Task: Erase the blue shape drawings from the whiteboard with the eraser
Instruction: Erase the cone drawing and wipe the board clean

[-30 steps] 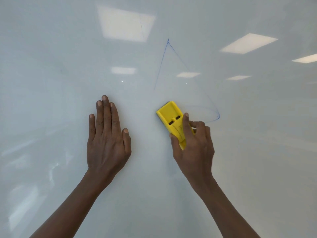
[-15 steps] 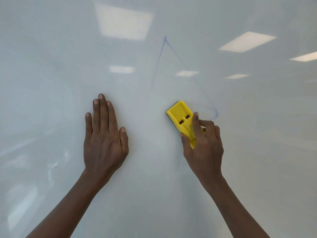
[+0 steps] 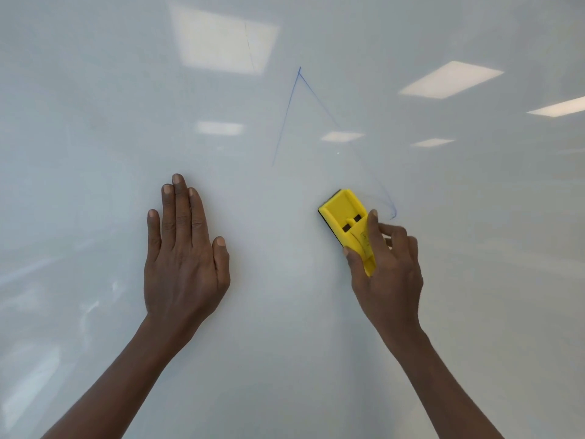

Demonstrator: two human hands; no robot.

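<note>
A yellow eraser is pressed flat to the whiteboard near its middle, gripped by the right hand beside the faded lower right corner of a blue triangle drawing. The left hand is laid open on the board, fingers extended, nothing held.

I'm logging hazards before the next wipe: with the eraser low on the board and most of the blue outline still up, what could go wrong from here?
1. The eraser sits below the blue lines; short strokes may miss the apex.
2. The faint curl beside the right hand could smear rather than lift.
3. The left hand lies flat on the whiteboard and may leave smudges.
</note>
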